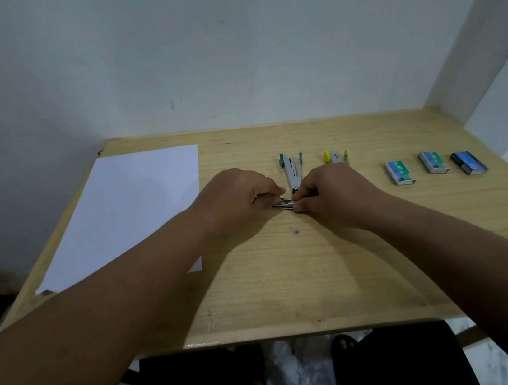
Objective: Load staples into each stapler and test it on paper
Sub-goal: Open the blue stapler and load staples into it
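Head view: a small dark and silver stapler [284, 202] lies low over the middle of the wooden table [291, 285], pinched from both ends. The left hand [240, 194] curls its fingers round the stapler's left end, and the right hand [331, 193] pinches its right end between thumb and fingertips. Just behind the hands, a teal-tipped stapler [291, 170] lies spread open in a V on the table, and beside it to the right a yellow-tipped stapler [335, 156] lies open too, partly hidden by the right hand. Further right sit three staple boxes [400, 173] in a row, well apart from the hands. A white paper sheet [124, 210] lies on the table's left side, under the left forearm.
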